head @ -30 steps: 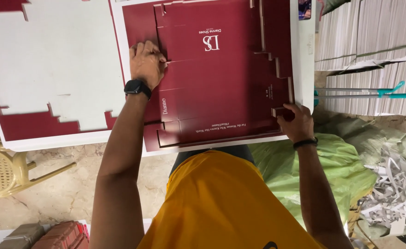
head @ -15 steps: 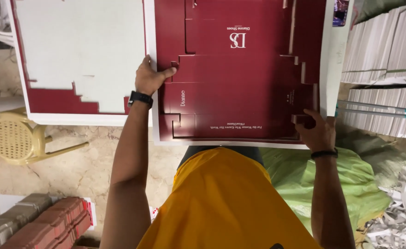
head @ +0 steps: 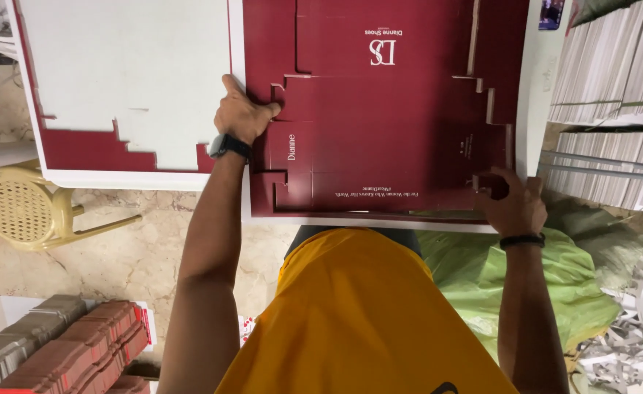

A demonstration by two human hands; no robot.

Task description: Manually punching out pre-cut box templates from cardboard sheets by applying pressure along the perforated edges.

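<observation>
A: What do the two hands do on the dark red sheet?

B: The left hand (head: 243,115) lies at about 9 o'clock of the die-cut maroon sheet (head: 387,109). Its fingers are spread flat and press on a stepped cut edge; the thumb points to the notch. It does not grasp anything, it only presses. A dark watch (head: 228,145) sits on that wrist.

A: And the other one?

B: The right hand (head: 513,203) is at about 4 o'clock of the sheet, at the lower corner. The fingers curl over the cut border there, and it seems to pinch a strip of the waste edge, but the fingertips hide the contact, so I am not fully sure. A black band (head: 522,240) is around the wrist.

A: Where is the sheet itself?

B: It lies flat on the white surface (head: 537,87), directly in front of the person in the yellow shirt (head: 358,321). At 9 o'clock from it lies a second sheet (head: 117,80), where the middle part is cut away and only a maroon frame remains.

A: What else is around?

B: At 3 o'clock, stacks of white sheets (head: 613,80). Below the surface, at 8 o'clock, a beige plastic chair (head: 29,211) stands on the floor, and at 7 o'clock folded red cartons (head: 88,350). A green cloth (head: 526,284) lies at 5 o'clock.
</observation>
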